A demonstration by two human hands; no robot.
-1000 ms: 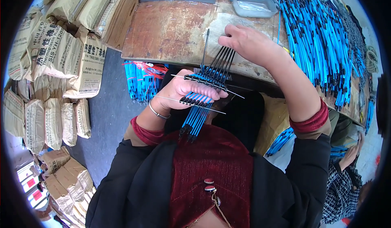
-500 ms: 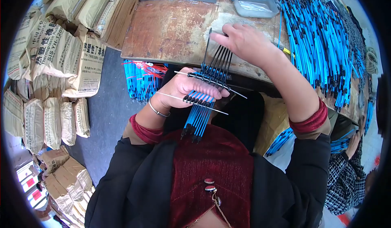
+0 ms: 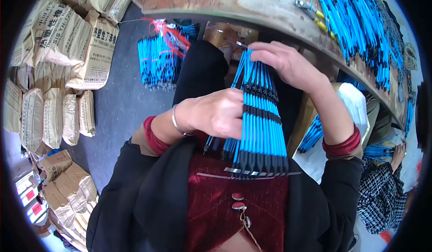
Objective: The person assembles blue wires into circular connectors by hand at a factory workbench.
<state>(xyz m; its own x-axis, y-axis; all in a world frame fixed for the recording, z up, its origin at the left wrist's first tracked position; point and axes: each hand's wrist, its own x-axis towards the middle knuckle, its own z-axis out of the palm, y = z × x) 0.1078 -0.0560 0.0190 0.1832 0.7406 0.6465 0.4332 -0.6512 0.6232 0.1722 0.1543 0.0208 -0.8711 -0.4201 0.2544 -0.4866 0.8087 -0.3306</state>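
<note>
A fan of thin blue rods with black joints and ends (image 3: pixel 263 137) hangs over my lap, in front of my chest. My left hand (image 3: pixel 218 114) is closed around its left side at mid-length, most of its fingers hidden behind the rods. At the far end, the fingers of my right hand (image 3: pixel 290 67) are bent over the rod tips, gripping them near a small metal piece (image 3: pixel 242 45). Thin metal pins (image 3: pixel 211 176) run crosswise through the black near ends. More rod ends (image 3: pixel 213 144) poke out below my left hand.
The worn wooden table (image 3: pixel 193 0) lies ahead, with a large heap of blue rods (image 3: pixel 351 22) and a yellow-handled tool (image 3: pixel 320 22) at right. Tied rod bundles (image 3: pixel 157 60) stand on the floor (image 3: pixel 121 94). Paper sacks (image 3: pixel 67 40) line the left. A co-worker's hand (image 3: pixel 398 155) is at far right.
The rods have come back from the table edge and now spread wide with a blue side showing. My left hand moved to their left side; my right hand moved down and right.
</note>
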